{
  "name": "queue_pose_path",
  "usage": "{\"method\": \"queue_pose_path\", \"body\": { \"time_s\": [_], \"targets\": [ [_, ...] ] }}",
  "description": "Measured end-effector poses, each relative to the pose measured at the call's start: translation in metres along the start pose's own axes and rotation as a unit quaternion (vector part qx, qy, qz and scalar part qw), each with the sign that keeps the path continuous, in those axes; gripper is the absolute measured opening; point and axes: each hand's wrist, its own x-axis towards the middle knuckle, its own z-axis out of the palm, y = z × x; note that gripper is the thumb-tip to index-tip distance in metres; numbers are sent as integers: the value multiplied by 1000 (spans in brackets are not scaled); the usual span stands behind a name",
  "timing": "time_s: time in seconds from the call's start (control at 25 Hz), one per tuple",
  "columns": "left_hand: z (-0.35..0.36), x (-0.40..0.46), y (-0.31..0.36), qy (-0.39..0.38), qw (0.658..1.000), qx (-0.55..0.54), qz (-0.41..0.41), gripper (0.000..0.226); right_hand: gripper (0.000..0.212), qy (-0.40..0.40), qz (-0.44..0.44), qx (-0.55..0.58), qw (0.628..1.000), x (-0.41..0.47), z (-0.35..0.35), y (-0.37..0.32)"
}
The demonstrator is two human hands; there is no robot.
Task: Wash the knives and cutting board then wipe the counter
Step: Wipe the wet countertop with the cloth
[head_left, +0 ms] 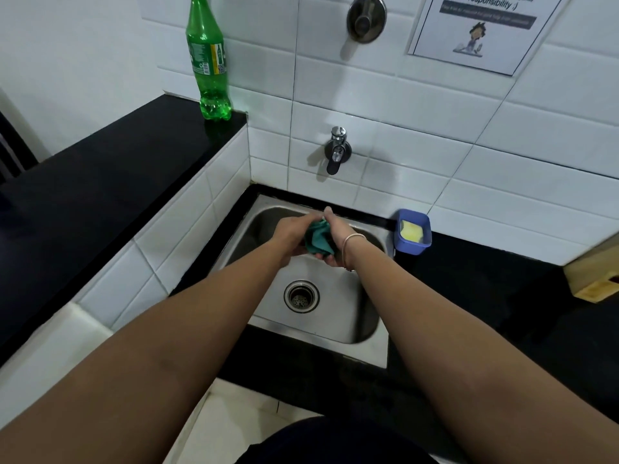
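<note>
Green plastic bottle (207, 61) upright at far right corner of raised black ledge (100, 169), against the tiled wall. Below, steel sink (335, 316) set in the black surface (485, 296), drain (301, 296) in the sink's middle, no water visible. Wall tap (337, 150) above sink's far edge. Left hand (291, 236) and right hand (335, 236) meet over the far half of the sink, both holding a bunched green cloth (320, 237) between them; left fingers curled round the cloth's left side, right fingers wrapped on its right side, one right fingertip pointing up toward the tap. Bangle (351, 242) on right wrist. Blue tub (413, 232) with yellow sponge (412, 230) inside, on surface at sink's far right corner by the wall. Wooden block (599, 272) at right edge of surface, partly out of frame. Printed notice (482, 28) on wall top right. Knives, cutting board not identifiable.
</note>
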Motion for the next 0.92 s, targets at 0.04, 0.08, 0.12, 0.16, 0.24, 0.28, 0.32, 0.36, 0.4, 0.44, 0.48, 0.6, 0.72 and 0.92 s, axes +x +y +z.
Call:
{"method": "queue_pose_path", "body": {
  "time_s": [0.04,0.08,0.12,0.16,0.24,0.28,0.32,0.36,0.4,0.44,0.48,0.6,0.72,0.92],
  "targets": [
    [4,0,-4,7,1000,-5,-9,16,68,3,4,-8,1000,3,-4,2],
    [6,-1,-6,13,1000,-19,-19,10,62,7,3,-22,1000,5,-8,4],
    [6,-1,-8,16,999,-34,-28,11,53,11,-1,-41,999,7,-11,6],
    [6,0,-9,14,998,-51,-38,16,41,17,-10,-59,998,9,-15,8],
    [5,2,-8,5,995,-83,-60,26,21,33,-40,-112,992,13,-23,13],
    [5,3,-5,3,992,-100,-72,32,11,40,-59,-140,988,14,-26,15],
    [5,3,-3,2,989,-118,-85,37,10,45,-75,-153,984,14,-28,15],
    [4,4,-1,0,986,-137,-96,43,16,46,-82,-150,984,14,-32,15],
    [4,4,2,-8,983,-151,-102,50,19,39,-69,-125,989,14,-37,15],
    [3,4,4,-25,982,-154,-105,57,18,25,-41,-85,995,14,-41,15],
    [3,2,6,-44,982,-148,-106,60,16,11,-7,-43,999,14,-45,15],
    [8,-5,13,-70,985,-106,-115,41,19,-2,48,52,998,15,-51,19],
    [13,-8,21,-30,983,-136,-121,26,38,-38,67,103,992,12,-49,23],
    [8,5,25,39,994,-54,-87,39,114,-63,82,180,978,17,-57,17]
  ]
}}
